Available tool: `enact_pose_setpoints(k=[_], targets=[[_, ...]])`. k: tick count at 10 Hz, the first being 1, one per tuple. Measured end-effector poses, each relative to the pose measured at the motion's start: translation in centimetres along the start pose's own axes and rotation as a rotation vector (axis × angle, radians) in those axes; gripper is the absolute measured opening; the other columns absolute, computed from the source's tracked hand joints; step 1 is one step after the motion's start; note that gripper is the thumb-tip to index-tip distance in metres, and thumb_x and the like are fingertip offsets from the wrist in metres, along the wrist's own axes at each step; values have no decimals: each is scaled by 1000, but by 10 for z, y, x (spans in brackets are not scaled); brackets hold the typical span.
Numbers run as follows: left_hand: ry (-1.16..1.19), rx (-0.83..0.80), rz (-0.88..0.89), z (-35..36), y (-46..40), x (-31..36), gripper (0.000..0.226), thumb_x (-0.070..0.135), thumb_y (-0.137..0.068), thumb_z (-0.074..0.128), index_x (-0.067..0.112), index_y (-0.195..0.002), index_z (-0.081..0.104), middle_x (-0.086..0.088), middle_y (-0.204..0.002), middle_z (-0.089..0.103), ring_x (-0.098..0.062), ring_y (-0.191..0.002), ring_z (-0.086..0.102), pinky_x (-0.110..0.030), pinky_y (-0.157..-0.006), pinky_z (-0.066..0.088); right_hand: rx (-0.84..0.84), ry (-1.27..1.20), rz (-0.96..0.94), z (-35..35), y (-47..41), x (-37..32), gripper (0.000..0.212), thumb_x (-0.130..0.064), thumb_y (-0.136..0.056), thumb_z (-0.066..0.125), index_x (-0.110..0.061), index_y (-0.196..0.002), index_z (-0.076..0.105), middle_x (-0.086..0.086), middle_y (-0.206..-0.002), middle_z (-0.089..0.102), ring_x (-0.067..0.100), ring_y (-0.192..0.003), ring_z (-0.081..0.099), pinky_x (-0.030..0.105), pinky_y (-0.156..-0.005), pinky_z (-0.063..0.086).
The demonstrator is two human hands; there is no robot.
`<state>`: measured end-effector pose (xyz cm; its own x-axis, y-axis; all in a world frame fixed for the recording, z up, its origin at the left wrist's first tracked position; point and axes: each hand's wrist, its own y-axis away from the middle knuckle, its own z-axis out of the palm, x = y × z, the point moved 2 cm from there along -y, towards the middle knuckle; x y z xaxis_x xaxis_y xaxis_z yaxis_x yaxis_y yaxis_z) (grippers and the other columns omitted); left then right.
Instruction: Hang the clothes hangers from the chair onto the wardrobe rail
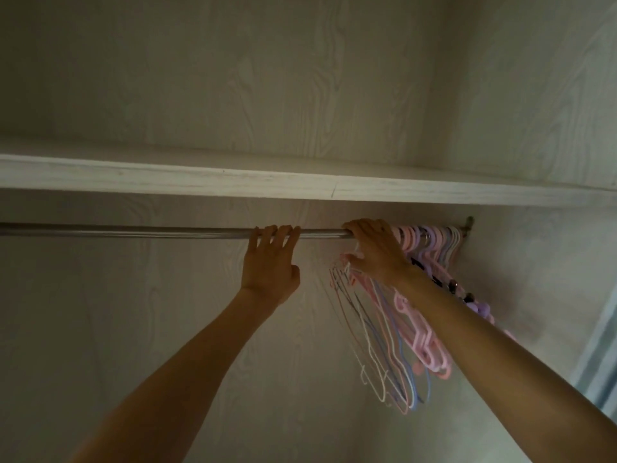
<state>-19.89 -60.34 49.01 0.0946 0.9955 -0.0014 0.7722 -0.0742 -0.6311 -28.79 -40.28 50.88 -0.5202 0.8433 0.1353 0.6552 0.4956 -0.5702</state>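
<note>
A metal wardrobe rail (133, 231) runs across the view under a shelf. My left hand (270, 262) reaches up, its fingers hooked over the rail near the middle. My right hand (374, 252) lies on the rail just to the right, fingers over the bar and thumb below against the hooks of a bunch of hangers. Several thin pink, blue and white hangers (394, 345) hang slanted below my right hand. More pink and lilac hangers (430, 238) are packed on the rail's right end. The chair is out of view.
A white wood-grain shelf (300, 185) sits just above the rail. The wardrobe's back wall (167, 329) and right side wall (534, 245) close in the space. A rail bracket (469, 223) is fixed at the right end. Pale fabric (597, 355) shows at the right edge.
</note>
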Motion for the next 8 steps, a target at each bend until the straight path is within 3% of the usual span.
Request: enact_pose_setpoints(k=[3,5,6,7,8], targets=[[-16,15,-8,3,1,-1,70,30,-90,46,22,-150,13,2,-154,22,-21,-144,17,-42,-121,6,-35,24,118,-6,9,41,68,-45,-78,68,-11,-133,45,10,-137,49,29,-126,44,37,-101,30],[-31,35,-10,5,3,0,70,30,-89,48,21,-150,14,1,-154,23,-22,-143,18,-42,-121,6,-71,55,135,-9,13,37,75,-54,-80,59,-14,-139,38,9,-142,43,27,-130,40,37,-105,27],[-43,-4,-3,3,3,0,71,30,-89,48,22,-150,13,0,-154,21,-22,-144,17,-42,-120,7,-121,43,171,-20,20,31,77,-52,-81,62,-15,-143,32,8,-146,38,27,-134,35,40,-110,25],[-23,-74,-1,-3,-4,-2,74,31,-89,49,23,-151,9,2,-156,16,-21,-145,12,-42,-120,3,-65,16,148,-36,37,29,75,-43,-81,65,-13,-142,34,9,-145,40,27,-134,36,38,-110,27],[4,-28,-20,-14,-1,-7,79,32,-88,52,23,-151,6,1,-159,10,-21,-147,6,-44,-120,-3,40,-29,168,-56,66,23,66,-39,-83,62,-8,-138,42,13,-138,48,30,-128,44,36,-106,32]])
